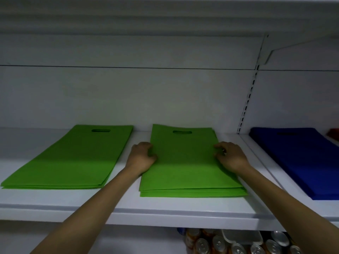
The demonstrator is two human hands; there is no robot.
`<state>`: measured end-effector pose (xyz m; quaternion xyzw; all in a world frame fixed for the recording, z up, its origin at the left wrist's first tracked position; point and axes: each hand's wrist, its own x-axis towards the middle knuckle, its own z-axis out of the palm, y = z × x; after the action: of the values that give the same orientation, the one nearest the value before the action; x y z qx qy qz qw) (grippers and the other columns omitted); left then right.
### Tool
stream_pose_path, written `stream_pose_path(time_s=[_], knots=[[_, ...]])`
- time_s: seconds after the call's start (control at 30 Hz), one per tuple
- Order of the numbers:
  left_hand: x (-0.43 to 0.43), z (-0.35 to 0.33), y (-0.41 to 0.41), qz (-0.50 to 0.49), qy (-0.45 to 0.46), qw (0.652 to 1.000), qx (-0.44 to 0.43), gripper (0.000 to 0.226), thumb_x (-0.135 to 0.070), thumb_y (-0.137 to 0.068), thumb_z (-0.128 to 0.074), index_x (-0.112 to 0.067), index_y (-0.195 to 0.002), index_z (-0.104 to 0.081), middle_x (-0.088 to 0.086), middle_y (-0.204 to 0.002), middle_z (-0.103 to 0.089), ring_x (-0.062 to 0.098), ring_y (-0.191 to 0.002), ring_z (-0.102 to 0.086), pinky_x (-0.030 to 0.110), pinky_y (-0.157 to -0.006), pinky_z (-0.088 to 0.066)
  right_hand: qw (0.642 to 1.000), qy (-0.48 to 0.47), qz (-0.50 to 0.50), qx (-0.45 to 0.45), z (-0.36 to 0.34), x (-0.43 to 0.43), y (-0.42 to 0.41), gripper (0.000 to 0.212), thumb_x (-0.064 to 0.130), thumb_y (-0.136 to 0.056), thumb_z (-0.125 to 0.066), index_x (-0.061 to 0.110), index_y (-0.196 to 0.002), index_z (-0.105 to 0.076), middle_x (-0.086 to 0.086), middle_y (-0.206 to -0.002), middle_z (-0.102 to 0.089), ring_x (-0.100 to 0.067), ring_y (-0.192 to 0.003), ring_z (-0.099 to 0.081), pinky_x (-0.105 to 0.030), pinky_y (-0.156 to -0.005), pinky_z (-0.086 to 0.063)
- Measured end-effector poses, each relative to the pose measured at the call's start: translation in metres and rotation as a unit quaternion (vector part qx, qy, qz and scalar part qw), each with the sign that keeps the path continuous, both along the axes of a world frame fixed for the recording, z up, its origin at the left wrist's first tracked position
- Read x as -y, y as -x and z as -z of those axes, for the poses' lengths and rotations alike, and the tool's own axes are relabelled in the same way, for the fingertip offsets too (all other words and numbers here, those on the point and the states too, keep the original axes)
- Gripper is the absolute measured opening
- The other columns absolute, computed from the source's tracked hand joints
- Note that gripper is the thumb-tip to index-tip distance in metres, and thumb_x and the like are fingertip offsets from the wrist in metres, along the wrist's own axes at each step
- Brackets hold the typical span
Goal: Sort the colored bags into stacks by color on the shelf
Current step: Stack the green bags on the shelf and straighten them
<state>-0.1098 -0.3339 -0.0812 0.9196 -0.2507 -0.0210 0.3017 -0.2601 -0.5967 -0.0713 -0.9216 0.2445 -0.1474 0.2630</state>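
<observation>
Two stacks of flat green bags lie on the white shelf (165, 211). The left green stack (69, 158) lies untouched. The middle green stack (185, 162) sits between my hands. My left hand (142, 156) grips its left edge, thumb on top of the bags and fingers curled at the side. My right hand (231, 154) holds the right edge with curled fingers. A stack of blue bags (300, 158) lies on the neighbouring shelf section to the right. A bit of something red (333, 137) shows at the far right edge.
A slotted upright rail (247, 101) divides the shelf sections at the back wall. Another shelf hangs overhead. Below the shelf stand several drink cans (238, 244) and a clear plastic container (242, 236).
</observation>
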Motion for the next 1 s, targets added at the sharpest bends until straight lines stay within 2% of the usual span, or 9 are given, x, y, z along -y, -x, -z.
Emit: stream_pose_path(time_s=[0.1, 0.2, 0.33, 0.5, 0.67, 0.8, 0.87, 0.93, 1.0], knots=[[0.004, 0.003, 0.002, -0.016, -0.037, 0.999, 0.025, 0.059, -0.047, -0.079, -0.054, -0.022, -0.132, -0.055, 0.004, -0.13, -0.059, 0.03, -0.12, -0.05, 0.034, -0.094, -0.044, 1.0, 0.025, 0.0, -0.002, 0.008, 0.004, 0.004, 0.038, 0.023, -0.09, -0.062, 0.016, -0.127, -0.059, -0.013, -0.13, -0.053, -0.03, -0.122, -0.046, -0.03, -0.097, -0.037], [0.006, 0.007, 0.004, -0.024, -0.033, 0.998, 0.046, 0.053, -0.047, -0.087, -0.055, -0.026, -0.136, -0.05, 0.003, -0.125, -0.062, 0.028, -0.118, -0.053, 0.033, -0.089, -0.045, 1.0, 0.02, -0.01, 0.016, 0.015, 0.005, 0.009, 0.037, 0.02, -0.089, -0.063, 0.015, -0.125, -0.061, -0.012, -0.13, -0.054, -0.028, -0.122, -0.046, -0.029, -0.097, -0.035], [0.004, 0.006, 0.01, -0.026, 0.067, 0.997, 0.007, 0.065, -0.06, -0.077, -0.037, -0.026, -0.127, -0.059, 0.0, -0.12, -0.066, 0.023, -0.11, -0.06, 0.035, -0.092, -0.048, 0.999, -0.003, -0.012, 0.046, 0.015, 0.003, 0.011, 0.038, 0.018, -0.089, -0.063, 0.013, -0.127, -0.059, -0.011, -0.132, -0.054, -0.026, -0.121, -0.05, -0.027, -0.095, -0.036], [0.003, 0.007, 0.014, -0.007, -0.011, 0.999, 0.05, 0.055, -0.059, -0.077, -0.036, -0.019, -0.098, -0.067, 0.001, -0.096, -0.069, 0.024, -0.094, -0.062, 0.031, -0.077, -0.049, 0.999, -0.003, -0.013, 0.046, 0.014, 0.001, 0.012, 0.039, 0.024, -0.091, -0.063, 0.012, -0.128, -0.06, -0.009, -0.133, -0.055, -0.025, -0.12, -0.051, -0.021, -0.088, -0.033], [0.004, 0.009, 0.016, 0.001, -0.05, 0.996, 0.079, 0.063, -0.055, -0.072, -0.04, -0.017, -0.114, -0.066, 0.002, -0.117, -0.065, 0.026, -0.112, -0.054, 0.033, -0.088, -0.046, 1.0, 0.005, -0.011, 0.024, 0.014, 0.001, 0.011, 0.037, 0.024, -0.091, -0.063, 0.012, -0.126, -0.061, -0.01, -0.132, -0.055, -0.025, -0.12, -0.051, -0.021, -0.088, -0.033], [0.004, 0.009, 0.015, -0.002, -0.039, 0.997, 0.065, 0.064, -0.055, -0.071, -0.042, -0.015, -0.115, -0.065, 0.004, -0.117, -0.064, 0.027, -0.112, -0.054, 0.034, -0.089, -0.046, 1.0, -0.001, 0.002, -0.012, 0.0, -0.004, 0.009, 0.042, 0.022, -0.088, -0.065, 0.013, -0.129, -0.058, -0.01, -0.137, -0.051, -0.026, -0.125, -0.048, -0.028, -0.099, -0.037], [0.004, 0.007, 0.013, 0.004, -0.022, 0.999, 0.042, 0.06, -0.053, -0.08, -0.05, -0.015, -0.125, -0.06, 0.006, -0.126, -0.06, 0.027, -0.119, -0.051, 0.033, -0.095, -0.044, 1.0, 0.019, 0.01, -0.012, -0.011, -0.012, 0.003, 0.046, 0.02, -0.086, -0.066, 0.016, -0.131, -0.057, -0.008, -0.139, -0.049, -0.027, -0.126, -0.046, -0.032, -0.102, -0.039], [0.002, 0.003, 0.014, 0.01, -0.004, 0.998, 0.054, 0.054, -0.043, -0.089, -0.057, -0.015, -0.135, -0.052, 0.007, -0.135, -0.055, 0.026, -0.124, -0.047, 0.029, -0.098, -0.038, 0.999, 0.04, -0.007, 0.004, -0.02, -0.024, -0.009, 0.043, 0.02, -0.086, -0.065, 0.018, -0.128, -0.058, -0.009, -0.137, -0.049, -0.027, -0.126, -0.045, -0.034, -0.103, -0.039], [-0.007, -0.004, 0.014, 0.018, 0.031, 0.996, 0.084, 0.052, -0.038, -0.09, -0.059, -0.013, -0.135, -0.052, 0.008, -0.136, -0.054, 0.026, -0.124, -0.047, 0.026, -0.098, -0.036, 0.998, 0.053, -0.036, 0.025, -0.03, -0.043, -0.026, 0.037, 0.02, -0.086, -0.065, 0.017, -0.123, -0.062, -0.011, -0.132, -0.053, -0.028, -0.123, -0.047, -0.034, -0.102, -0.038]])
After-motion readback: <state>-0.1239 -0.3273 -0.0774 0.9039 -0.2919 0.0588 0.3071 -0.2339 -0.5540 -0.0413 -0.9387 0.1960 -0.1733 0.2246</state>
